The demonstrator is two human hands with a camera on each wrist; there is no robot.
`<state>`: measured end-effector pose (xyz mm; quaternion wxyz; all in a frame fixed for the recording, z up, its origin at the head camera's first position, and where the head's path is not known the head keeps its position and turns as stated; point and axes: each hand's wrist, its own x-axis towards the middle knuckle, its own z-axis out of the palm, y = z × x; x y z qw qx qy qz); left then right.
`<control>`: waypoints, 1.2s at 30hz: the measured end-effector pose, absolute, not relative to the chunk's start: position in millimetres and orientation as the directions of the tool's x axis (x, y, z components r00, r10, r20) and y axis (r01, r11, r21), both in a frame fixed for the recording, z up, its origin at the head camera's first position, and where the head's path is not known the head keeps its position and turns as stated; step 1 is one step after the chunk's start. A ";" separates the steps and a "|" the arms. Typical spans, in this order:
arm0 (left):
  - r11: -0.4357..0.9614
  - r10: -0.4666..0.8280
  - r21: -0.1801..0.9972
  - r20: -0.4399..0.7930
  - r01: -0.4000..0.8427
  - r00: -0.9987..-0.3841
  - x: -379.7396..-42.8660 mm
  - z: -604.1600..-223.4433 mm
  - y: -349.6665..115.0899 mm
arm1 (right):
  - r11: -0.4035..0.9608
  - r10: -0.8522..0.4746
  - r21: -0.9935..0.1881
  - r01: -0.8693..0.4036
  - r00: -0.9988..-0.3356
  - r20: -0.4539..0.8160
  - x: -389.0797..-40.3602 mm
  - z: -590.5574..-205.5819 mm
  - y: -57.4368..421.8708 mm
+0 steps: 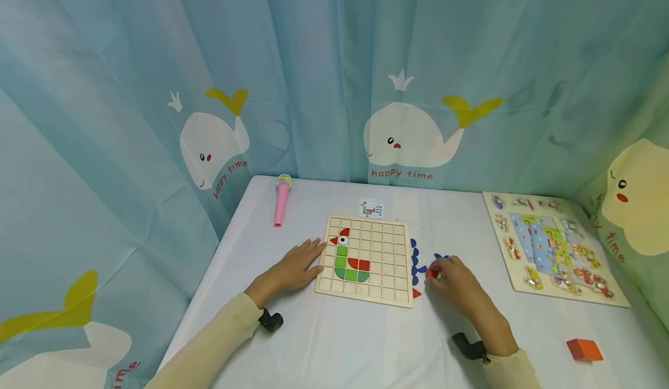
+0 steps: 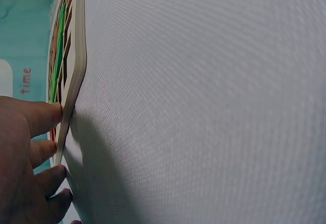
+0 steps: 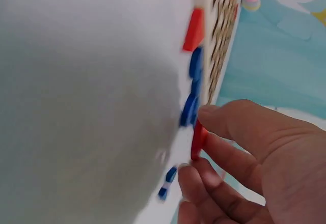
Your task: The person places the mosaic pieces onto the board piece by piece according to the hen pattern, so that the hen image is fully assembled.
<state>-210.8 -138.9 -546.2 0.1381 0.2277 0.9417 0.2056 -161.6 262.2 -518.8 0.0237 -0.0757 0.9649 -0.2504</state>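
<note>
A wooden grid board (image 1: 387, 251) lies on the table, with red and green pieces and a round eye piece (image 1: 342, 241) forming a bird on its left half. At the board's left edge rests my left hand (image 1: 291, 268), fingers extended and touching the rim. My right hand (image 1: 462, 289) is just beyond the right edge, pinching a small red piece (image 3: 197, 140) between thumb and fingers. Several blue pieces (image 1: 415, 256) line that edge, with a red triangle (image 1: 416, 294) below them. More blue pieces (image 1: 440, 256) lie behind the right hand, partly hidden by it.
A small picture card (image 1: 370, 208) showing a bird lies behind the board. To the back left is a pink toy microphone (image 1: 281, 203). A picture puzzle board (image 1: 554, 249) takes up the right side, and an orange block (image 1: 584, 350) sits near the front right.
</note>
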 end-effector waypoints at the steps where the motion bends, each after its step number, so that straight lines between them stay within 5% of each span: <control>1: 0.813 0.483 0.449 -0.169 0.369 -0.859 -210.9 -546.1 -139.0 | 0.860 -0.152 -0.492 -0.132 -0.988 -0.001 -162.8 -517.0 257.9; 17: 0.815 0.478 0.455 -0.180 0.358 -0.860 -209.5 -544.3 -137.3 | 0.840 -0.262 -0.476 -0.262 -0.963 0.068 -174.9 -519.9 166.9; 36: 0.813 0.478 0.459 -0.174 0.359 -0.861 -210.2 -545.4 -138.1 | 0.800 -0.312 -0.540 -0.262 -0.950 0.000 -183.2 -519.0 155.3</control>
